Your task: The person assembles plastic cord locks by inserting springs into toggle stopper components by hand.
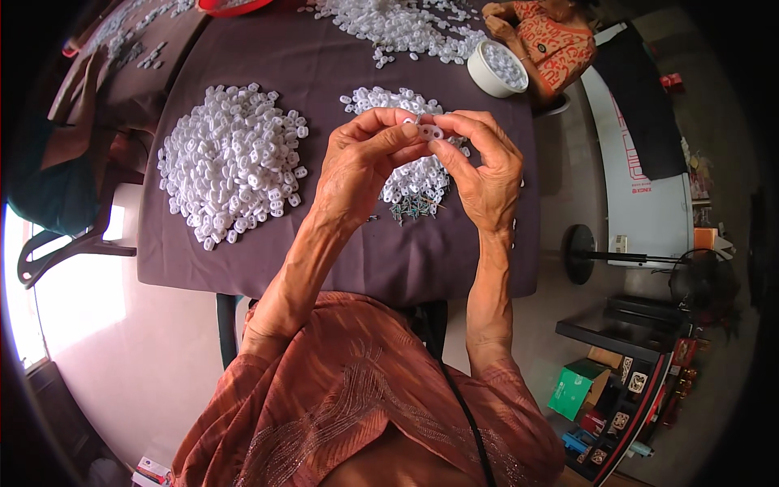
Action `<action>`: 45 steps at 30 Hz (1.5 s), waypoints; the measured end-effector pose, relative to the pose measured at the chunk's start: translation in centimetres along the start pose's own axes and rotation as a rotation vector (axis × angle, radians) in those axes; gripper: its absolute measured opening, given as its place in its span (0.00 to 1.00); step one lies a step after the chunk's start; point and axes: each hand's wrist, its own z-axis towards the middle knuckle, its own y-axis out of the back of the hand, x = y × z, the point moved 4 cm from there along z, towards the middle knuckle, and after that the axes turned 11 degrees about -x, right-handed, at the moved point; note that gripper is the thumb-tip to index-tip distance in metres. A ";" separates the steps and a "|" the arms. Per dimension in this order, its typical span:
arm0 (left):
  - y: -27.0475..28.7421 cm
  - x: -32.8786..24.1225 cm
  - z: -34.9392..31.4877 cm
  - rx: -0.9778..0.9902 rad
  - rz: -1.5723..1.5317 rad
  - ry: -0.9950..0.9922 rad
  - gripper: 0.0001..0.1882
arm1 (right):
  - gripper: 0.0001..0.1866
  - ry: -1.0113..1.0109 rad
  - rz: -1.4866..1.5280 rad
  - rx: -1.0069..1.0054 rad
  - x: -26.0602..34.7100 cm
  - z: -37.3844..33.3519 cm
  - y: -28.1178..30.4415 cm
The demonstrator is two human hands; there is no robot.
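Note:
Above the table, my left hand (357, 162) and my right hand (487, 174) meet, thumbs and fingertips pinched together. Between them is a small white two-holed plastic piece (430, 131), gripped from both sides. Something thin and greyish shows at its upper edge, too small to make out. Behind and below my hands lies a pile of similar white pieces (414, 180), partly hidden by my fingers. At its near edge sits a small heap of thin, dark greenish nails or screws (415, 206). A larger mound of white pieces (231, 158) stands to the left.
A dark brown cloth covers the table (341, 260). More white pieces (389, 28) spread across its far side, near a white tub (491, 75) holding more. A person in an orange patterned top (556, 40) sits far right; another person (61, 174) sits left. A fan (578, 254) stands right.

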 end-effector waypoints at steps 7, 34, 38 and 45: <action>0.0 0.3 0.0 -0.065 0.094 -0.031 0.05 | 0.12 0.103 -0.153 -0.024 0.3 -0.2 -0.5; -0.6 0.7 -0.5 -0.121 0.214 -0.056 0.05 | 0.08 -0.595 0.597 -0.067 -3.1 -0.1 -0.1; -0.7 0.4 -0.5 -0.106 0.278 -0.093 0.05 | 0.08 -0.604 0.602 -0.048 -2.4 0.2 -0.1; -0.9 -0.1 -0.6 -0.129 0.327 -0.125 0.04 | 0.08 -0.547 0.561 -0.059 -1.5 0.5 -0.3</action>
